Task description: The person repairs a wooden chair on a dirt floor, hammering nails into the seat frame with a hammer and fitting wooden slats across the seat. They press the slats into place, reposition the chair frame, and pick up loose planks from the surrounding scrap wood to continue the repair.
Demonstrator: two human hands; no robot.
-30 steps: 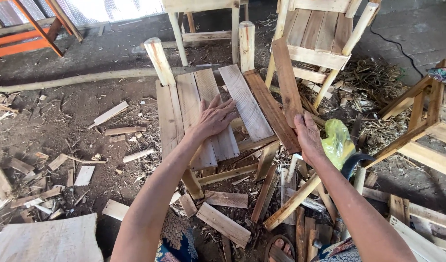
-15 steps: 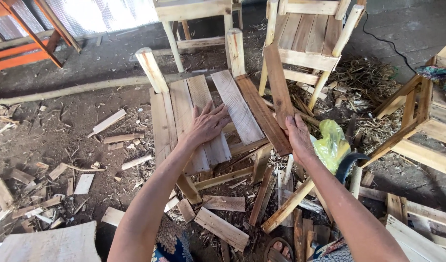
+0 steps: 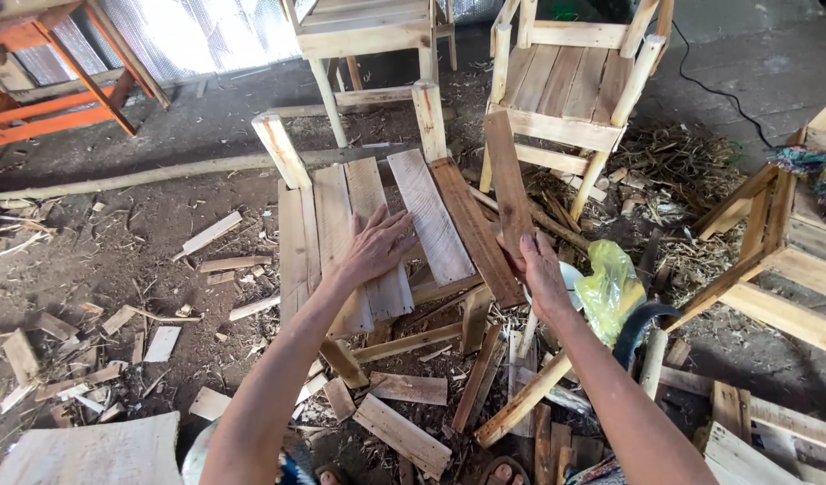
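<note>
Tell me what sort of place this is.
Most likely a rough woodworking shop making chairs. Finished pale slatted wooden chairs stand behind, offcuts and shavings litter the dirt floor, and the right hand holds a reddish-brown plank beside an unfinished slatted seat frame.

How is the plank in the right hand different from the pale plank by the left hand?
The held plank is dark reddish brown; the pale plank is light grey. The held plank is lifted, gripped at its lower end by the right hand; the pale plank lies on the chair frame, beside the left hand. The held plank looks narrower. Both are flat, rough wooden boards.
</note>
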